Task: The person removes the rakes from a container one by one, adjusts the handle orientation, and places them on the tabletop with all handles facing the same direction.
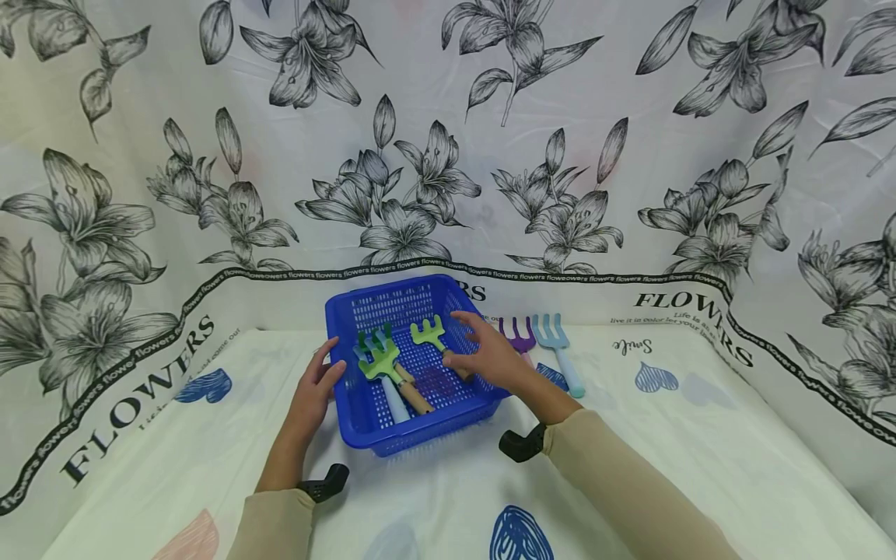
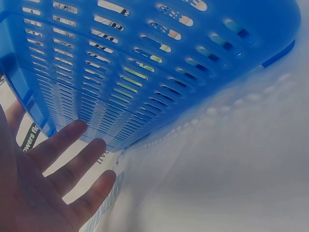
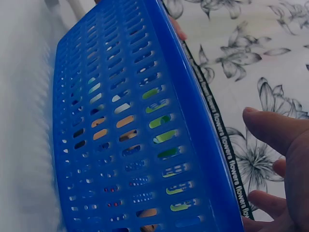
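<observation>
flanking blue basket [image 1: 435,435]: left hand [image 1: 315,386], right hand [image 1: 492,356] | fingers: both spread wide | inside: 2 light green forks [image 1: 383,361] | outside, right: purple fork [image 1: 519,344], light blue fork [image 1: 553,339]

Left sleeve [image 1: 273,523] and right sleeve [image 1: 623,478] are both showing plain beige, long cut. Left wrist unit [image 1: 327,484] and right wrist unit [image 1: 521,445] are sitting just past the sleeve ends, both looking black, stubby, bent. Left hand [image 1: 316,387] and right hand [image 1: 491,356] are showing bare.
</observation>
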Motion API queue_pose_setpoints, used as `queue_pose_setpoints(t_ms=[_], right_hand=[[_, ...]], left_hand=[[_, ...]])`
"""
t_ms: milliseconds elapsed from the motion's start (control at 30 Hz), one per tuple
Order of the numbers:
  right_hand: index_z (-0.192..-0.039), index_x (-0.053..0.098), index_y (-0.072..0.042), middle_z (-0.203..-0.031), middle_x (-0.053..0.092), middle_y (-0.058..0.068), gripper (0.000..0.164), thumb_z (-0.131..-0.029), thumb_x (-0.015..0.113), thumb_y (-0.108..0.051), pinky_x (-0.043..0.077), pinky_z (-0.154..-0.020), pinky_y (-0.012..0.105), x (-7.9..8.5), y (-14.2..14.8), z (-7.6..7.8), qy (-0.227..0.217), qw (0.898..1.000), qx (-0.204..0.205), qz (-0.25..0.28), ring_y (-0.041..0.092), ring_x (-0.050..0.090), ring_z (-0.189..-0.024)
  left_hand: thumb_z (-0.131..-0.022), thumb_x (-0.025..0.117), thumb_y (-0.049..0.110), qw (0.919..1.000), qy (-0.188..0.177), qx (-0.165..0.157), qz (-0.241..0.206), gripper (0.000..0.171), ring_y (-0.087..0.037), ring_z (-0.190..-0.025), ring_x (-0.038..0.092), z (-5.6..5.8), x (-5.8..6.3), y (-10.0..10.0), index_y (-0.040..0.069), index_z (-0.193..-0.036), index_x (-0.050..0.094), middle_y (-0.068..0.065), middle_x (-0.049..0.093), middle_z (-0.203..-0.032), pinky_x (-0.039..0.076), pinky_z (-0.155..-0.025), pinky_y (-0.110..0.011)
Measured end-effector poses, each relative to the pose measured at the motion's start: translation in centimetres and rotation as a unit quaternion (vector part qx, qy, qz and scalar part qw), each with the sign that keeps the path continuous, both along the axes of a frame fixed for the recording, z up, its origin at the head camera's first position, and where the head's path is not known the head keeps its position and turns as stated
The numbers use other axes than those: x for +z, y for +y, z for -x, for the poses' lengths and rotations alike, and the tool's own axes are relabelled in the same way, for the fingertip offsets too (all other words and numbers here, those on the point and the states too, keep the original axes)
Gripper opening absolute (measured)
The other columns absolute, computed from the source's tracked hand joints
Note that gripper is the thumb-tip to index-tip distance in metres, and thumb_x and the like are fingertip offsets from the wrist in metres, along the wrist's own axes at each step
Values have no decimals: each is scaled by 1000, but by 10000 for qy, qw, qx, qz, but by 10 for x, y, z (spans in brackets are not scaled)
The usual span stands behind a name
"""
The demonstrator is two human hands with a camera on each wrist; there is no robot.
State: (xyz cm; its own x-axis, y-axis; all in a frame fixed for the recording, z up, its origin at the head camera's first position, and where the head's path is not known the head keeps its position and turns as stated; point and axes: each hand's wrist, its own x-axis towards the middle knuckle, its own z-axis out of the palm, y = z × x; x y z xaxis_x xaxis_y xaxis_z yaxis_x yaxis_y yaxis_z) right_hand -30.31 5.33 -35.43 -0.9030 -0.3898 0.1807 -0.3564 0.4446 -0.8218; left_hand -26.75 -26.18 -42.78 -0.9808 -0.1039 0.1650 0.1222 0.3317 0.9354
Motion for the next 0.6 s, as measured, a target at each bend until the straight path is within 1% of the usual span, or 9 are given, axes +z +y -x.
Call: queue_pose_setpoints(t_ms=[200,333,400,467,600], right_hand=[[-151,34,-22,-153,35,9,77,-86,75,-34,40,-100,58,0,-2,5,85,9995,134,-283,38,39,-135],[-151,34,-21,-153,35,10,76,-87,74,-34,41,-100,57,-2,-5,11,119,9987,162,-471,35,41,-133],[-151,34,-22,-153,35,9,76,-88,73,-35,41,-100,57,-3,-6,14,70,9982,176,-562,34,41,-133],[-151,33,-21,-152,37,10,75,-89,72,-35,41,-100,57,-4,-7,16,10,9975,224,-667,35,42,-133],[-151,34,-16,-152,36,12,74,-89,71,-33,38,-103,57,-6,-9,18,-127,9958,398,-817,37,39,-134]], left_hand=[[-99,44,51,10000,30,24,-43,65,-45,-130,42,-2,1,0,31,-156,20,-22,33,-151,39,-100,-60],[-98,45,54,10000,-21,-3,-77,66,-44,-132,40,-2,0,0,33,-156,20,-21,32,-152,38,-101,-60],[-97,45,56,10000,-44,9,-57,67,-44,-132,40,-1,-1,0,34,-156,20,-20,31,-153,38,-101,-60],[-98,45,54,10000,-48,9,-41,66,-44,-132,40,-1,-1,-1,34,-155,19,-20,31,-153,38,-101,-60],[-100,45,47,10000,-36,15,-53,62,-43,-133,39,1,-1,0,34,-155,20,-19,31,-153,38,-101,-60]])
